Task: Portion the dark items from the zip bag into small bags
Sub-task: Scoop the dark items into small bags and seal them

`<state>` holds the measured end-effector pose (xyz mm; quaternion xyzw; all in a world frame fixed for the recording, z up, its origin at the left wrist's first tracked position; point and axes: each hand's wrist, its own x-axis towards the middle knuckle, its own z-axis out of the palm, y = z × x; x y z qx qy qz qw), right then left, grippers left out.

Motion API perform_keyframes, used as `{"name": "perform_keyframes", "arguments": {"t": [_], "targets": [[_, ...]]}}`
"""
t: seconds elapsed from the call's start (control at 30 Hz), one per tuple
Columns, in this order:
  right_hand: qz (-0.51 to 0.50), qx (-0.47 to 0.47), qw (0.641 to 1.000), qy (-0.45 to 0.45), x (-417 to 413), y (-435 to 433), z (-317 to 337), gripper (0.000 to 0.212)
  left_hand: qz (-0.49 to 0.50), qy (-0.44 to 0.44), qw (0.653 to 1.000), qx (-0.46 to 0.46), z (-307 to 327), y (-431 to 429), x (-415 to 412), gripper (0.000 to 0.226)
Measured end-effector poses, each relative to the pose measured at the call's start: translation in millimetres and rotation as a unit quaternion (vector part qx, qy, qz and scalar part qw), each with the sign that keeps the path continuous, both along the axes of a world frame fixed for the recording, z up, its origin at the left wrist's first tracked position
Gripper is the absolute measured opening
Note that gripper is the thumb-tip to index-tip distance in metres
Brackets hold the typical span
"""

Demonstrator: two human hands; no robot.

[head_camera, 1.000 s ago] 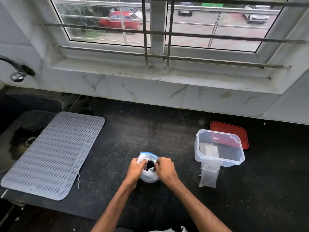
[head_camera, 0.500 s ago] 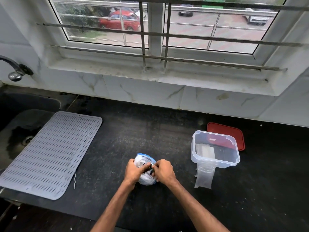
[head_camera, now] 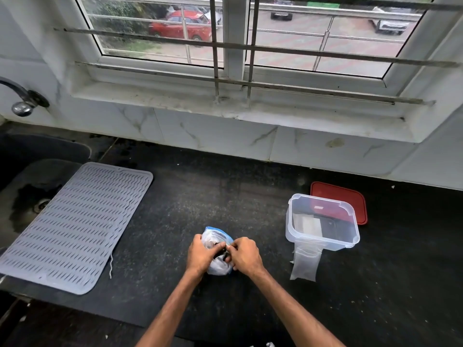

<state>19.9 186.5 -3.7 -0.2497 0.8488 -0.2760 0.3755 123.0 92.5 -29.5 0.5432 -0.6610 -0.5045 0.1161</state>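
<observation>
Head view: left hand point(head_camera: 201, 254) and right hand point(head_camera: 244, 255) pinch crinkled zip bag point(head_camera: 216, 240) (glossy, blue-edged) on speckled black counter point(head_camera: 190, 211).

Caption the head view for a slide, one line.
Both hands, left hand and right hand, grip the zip bag on the dark counter, beside a clear container.

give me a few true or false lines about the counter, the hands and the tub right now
1. Both hands, left hand and right hand, are on the zip bag. True.
2. The red lid is snapped onto the clear tub. False: it lies flat on the counter behind the open tub.
3. A grey mat lies left of the hands. True.
4. The small clear bag sits on the mat. False: it lies in front of the tub.
</observation>
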Motion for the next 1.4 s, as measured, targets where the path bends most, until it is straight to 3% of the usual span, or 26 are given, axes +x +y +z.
{"name": "perform_keyframes", "arguments": {"t": [0.23, 0.47, 0.7, 0.83, 1.1, 1.2, 1.3, 1.4], "targets": [[-0.007, -0.008, 1.0, 0.0, -6.7, 3.2, -0.9, 0.023, -0.027, 0.018, 0.997, 0.069, -0.9, -6.9, 6.4, 0.03], [0.005, -0.004, 1.0, 0.019, -4.4, 1.5, -2.6, 0.021, -0.032, -0.008, 0.999, 0.004, -0.3, -2.8, -1.4, 0.05], [-0.017, -0.023, 1.0, 0.0, -9.0, 6.4, -6.6, 0.025, -0.02, 0.034, 0.998, 0.056, 4.0, -7.4, 1.4, 0.038], [-0.021, -0.035, 0.999, 0.011, -9.2, 6.9, -6.3, 0.022, -0.016, 0.04, 0.998, 0.048, 8.5, -8.1, 0.5, 0.035], [-0.071, -0.084, 0.992, -0.059, -13.6, 13.5, 17.0, 0.023, 0.014, 0.012, 1.0, 0.014, 15.6, -10.0, -6.2, 0.043], [-0.073, -0.108, 0.99, -0.056, -20.8, 22.7, 29.4, 0.022, -0.007, -0.026, 0.999, -0.037, 18.8, -12.9, -4.4, 0.056], [-0.088, -0.135, 0.985, -0.062, -33.0, 36.5, 44.7, 0.019, 0.008, -0.061, 0.982, -0.177, 28.8, -9.2, -1.2, 0.067], [-0.111, -0.168, 0.975, -0.098, -47.8, 57.2, 61.6, 0.017, 0.041, 0.046, 0.946, -0.319, 50.5, 7.3, -11.0, 0.048]]}}
